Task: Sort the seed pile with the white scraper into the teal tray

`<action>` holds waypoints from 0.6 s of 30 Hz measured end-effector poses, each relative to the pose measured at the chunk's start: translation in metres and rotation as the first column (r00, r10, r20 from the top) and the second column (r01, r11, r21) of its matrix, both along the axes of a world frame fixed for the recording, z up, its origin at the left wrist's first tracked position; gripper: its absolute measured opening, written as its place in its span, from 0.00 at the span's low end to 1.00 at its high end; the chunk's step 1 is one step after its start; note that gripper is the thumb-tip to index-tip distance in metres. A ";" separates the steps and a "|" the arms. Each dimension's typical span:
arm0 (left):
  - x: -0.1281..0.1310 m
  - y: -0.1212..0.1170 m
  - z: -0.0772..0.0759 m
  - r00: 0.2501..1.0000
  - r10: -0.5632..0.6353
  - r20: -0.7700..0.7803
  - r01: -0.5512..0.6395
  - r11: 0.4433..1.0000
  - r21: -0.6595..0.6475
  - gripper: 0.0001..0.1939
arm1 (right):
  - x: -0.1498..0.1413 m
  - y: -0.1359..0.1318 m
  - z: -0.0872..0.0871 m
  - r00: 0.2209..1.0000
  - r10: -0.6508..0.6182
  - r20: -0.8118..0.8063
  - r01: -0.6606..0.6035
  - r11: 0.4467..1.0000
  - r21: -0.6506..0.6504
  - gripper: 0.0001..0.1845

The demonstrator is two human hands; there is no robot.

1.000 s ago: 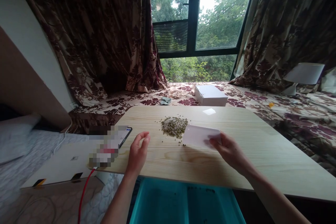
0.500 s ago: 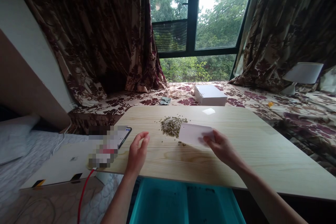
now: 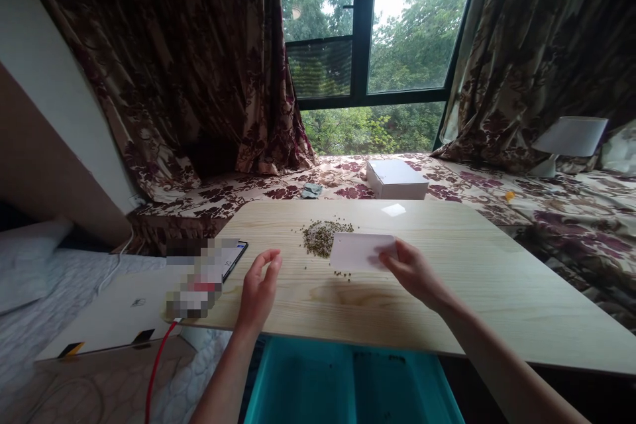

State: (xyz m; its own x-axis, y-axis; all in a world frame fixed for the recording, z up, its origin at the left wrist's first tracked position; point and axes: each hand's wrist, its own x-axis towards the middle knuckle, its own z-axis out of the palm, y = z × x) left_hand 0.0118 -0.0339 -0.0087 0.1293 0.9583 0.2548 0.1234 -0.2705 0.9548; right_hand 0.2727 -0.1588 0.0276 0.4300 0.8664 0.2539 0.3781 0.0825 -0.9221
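Observation:
My right hand grips the right end of a stiff white card between thumb and fingers. The card's left end overlaps the right edge of a pile of small greenish-brown beans or seeds, and hides part of it. A few loose grains lie just below the card. My left hand rests by the table's near edge, left of the pile, with its fingers loosely bent, thumb apart and nothing in them. Both are over the pale wooden table.
Below the near edge sits a teal tray with two compartments and dark specks. A phone, partly blurred, lies at the table's left, near a red cable. Behind the table stand a white box and a lamp.
My right hand has moved the white card slightly left, over the pile's right side, and levelled it. My left hand stays nearly still.

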 end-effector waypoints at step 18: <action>0.000 0.000 0.000 1.000 0.007 -0.004 -0.007 1.000 0.000 0.23 | 0.004 0.011 0.007 0.994 0.034 -0.107 -0.045 0.994 -0.104 0.05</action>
